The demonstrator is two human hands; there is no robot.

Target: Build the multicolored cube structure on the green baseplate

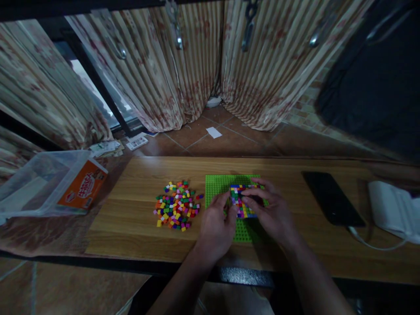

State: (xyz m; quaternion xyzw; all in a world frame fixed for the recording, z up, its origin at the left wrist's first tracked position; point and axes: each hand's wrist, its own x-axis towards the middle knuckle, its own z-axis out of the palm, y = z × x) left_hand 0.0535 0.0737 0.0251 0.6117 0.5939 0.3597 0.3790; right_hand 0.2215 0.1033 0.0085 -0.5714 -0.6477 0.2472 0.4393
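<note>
A green studded baseplate [216,186] lies on the wooden table [138,236], with a block of small multicoloured bricks [239,201] built on its right half. My left hand [216,225] rests at the left edge of that block, fingers curled, thumb and forefinger against the bricks. My right hand [271,208] lies over the block's right side, fingers bent and pressing down on the bricks. A loose pile of small coloured bricks [177,205] sits to the left of the baseplate, apart from both hands.
A black phone [331,197] with a cable lies to the right, beside a white object [393,210]. At far left a clear plastic box [39,179] holds an orange packet [83,186]. Curtains and tiled floor lie beyond the table.
</note>
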